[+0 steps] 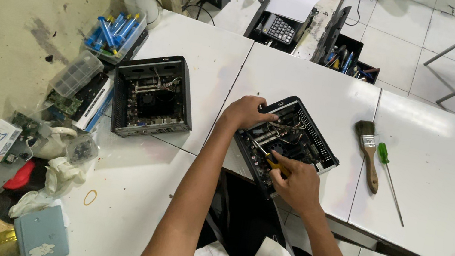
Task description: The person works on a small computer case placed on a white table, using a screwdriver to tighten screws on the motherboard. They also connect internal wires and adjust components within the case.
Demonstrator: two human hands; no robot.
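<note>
- The left hand [245, 112] curls over the far rim of an opened small black computer case [286, 143] near the white table's [444, 180] front edge, steadying it.
- The right hand [297, 185] is closed around a yellow-handled screwdriver [271, 160], tip down inside that case.
- Two open cases are out: the second case [151, 96] sits untouched to the left.
- Right of the work lie one paintbrush [367, 153] and one green screwdriver [389, 178], side by side.

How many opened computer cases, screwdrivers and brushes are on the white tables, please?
Cases: 2, one by itself, one under the left hand
Screwdrivers: 2, a yellow one in the right hand, a green one lying loose
Brushes: 1
Total: 5
</note>
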